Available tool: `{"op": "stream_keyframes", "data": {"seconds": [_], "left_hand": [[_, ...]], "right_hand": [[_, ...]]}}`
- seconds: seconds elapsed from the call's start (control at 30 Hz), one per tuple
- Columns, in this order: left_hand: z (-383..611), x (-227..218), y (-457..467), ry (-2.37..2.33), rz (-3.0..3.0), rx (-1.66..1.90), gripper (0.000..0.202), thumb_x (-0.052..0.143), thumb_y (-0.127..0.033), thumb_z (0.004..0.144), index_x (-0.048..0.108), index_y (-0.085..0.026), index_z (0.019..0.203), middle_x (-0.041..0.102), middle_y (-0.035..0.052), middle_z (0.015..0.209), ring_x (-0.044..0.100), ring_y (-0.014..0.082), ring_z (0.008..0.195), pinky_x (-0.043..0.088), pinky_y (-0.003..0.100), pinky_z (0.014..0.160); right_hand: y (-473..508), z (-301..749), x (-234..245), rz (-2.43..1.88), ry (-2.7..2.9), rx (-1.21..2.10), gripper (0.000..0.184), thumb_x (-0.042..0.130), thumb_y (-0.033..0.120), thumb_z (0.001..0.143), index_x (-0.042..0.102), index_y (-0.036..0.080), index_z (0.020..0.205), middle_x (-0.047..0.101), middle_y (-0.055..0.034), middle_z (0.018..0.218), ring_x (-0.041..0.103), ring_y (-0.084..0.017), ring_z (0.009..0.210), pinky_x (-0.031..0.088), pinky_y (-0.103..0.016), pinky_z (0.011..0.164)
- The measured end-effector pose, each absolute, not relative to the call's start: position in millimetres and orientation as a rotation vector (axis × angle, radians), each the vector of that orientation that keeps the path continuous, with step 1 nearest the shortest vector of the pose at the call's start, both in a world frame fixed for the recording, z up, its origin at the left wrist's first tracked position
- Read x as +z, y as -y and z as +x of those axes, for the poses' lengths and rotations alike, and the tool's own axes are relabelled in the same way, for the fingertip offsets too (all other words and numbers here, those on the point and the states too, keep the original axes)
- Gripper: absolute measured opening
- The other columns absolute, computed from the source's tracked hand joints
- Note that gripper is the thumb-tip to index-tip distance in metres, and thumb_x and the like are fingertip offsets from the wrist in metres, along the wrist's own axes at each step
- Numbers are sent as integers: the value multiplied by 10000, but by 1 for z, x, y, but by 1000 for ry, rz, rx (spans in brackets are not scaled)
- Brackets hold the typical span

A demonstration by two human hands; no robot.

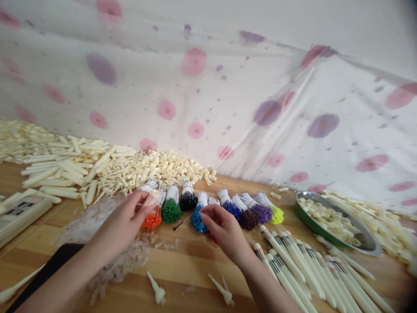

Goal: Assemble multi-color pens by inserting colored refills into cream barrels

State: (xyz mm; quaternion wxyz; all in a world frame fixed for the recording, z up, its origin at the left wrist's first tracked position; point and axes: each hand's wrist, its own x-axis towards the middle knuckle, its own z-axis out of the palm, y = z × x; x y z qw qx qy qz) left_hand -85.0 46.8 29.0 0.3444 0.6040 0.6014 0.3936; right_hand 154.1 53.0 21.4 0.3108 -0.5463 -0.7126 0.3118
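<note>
Fingers of the left hand [125, 217] were curled together over the orange bundle [151, 221] of thin refills, the thumb and forefinger pinched at its white upper ends. Fingers of the right hand [223, 228] were bent inward with the tips drawn close together just beside the blue bundle [197, 221]; whether they gripped anything could not be told. Both hands lay over a wooden table [182, 261].

The orange bundle stood at the left end of a row of like bundles. Next to it came the green bundle [171, 210], then the black bundle [188, 201], then the blue one, then purple ones, and a yellow-green bundle [276, 214] at the right end. A single dark refill [182, 222] lay on the table between the two hands.

Right of the right forearm lay a row of assembled white pens [293, 265], side by side. Beyond them stood a green-rimmed tray [304, 217] holding small cream parts. Behind the bundles lay a heap of cream clips and pen barrels [107, 167]. A scatter of clear small pieces [91, 217] lay under the left wrist. Two white plungers [158, 292] lay near the front edge. A spotted cloth [208, 87] hung behind.
</note>
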Motion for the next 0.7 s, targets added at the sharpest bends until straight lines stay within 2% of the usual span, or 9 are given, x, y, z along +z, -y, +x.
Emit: {"op": "stream_keyframes", "data": {"seconds": [0.13,0.23,0.33,0.43,0.57,0.63,0.7], "left_hand": [[-87,25,-52,-1472,1489,1035,291,560,-481,756,499,-237,902,683,27,862,656,286,916,473,375,804],[-74,17,-50,-1393,1384,990,262,605,-449,735,529,-232,861,686,19,827,680,260,846,520,354,728],[-62,9,-47,-1339,1247,952,243,631,-410,724,522,-226,839,685,33,830,696,259,814,553,359,639],[-56,4,-47,-1290,1148,926,234,658,-376,717,512,-222,813,691,40,821,698,265,812,566,377,623],[-51,2,-46,-1239,1080,919,272,671,-406,708,516,-217,826,698,50,874,691,270,855,571,396,661],[-50,3,-45,-1233,1065,927,312,680,-438,689,518,-215,835,691,58,917,668,288,933,570,406,685],[-48,3,-44,-1235,1064,935,348,687,-465,669,519,-215,842,682,64,938,630,308,1014,569,413,700]], "right_hand": [[-60,128,15,-1565,2046,680,171,459,295,892,572,170,862,651,-33,741,598,-156,679,437,-245,609],[-69,106,13,-1719,2194,567,243,388,270,938,583,126,920,670,-102,741,635,-221,693,448,-315,621],[-76,91,16,-1775,2352,507,244,366,198,947,574,92,1019,659,-164,913,647,-264,807,471,-388,677],[-82,86,23,-1768,2481,534,198,455,204,929,573,122,1065,609,-117,1082,612,-240,938,478,-426,784],[-92,88,29,-1771,2514,718,254,546,289,896,561,149,1108,580,-70,1130,583,-212,983,481,-430,837],[-98,92,28,-1752,2466,869,253,542,303,899,565,149,1099,588,-69,1109,594,-201,947,496,-408,807],[-101,96,25,-1702,2387,1073,221,520,317,911,586,136,1019,627,-48,977,622,-162,818,520,-352,724]]}}
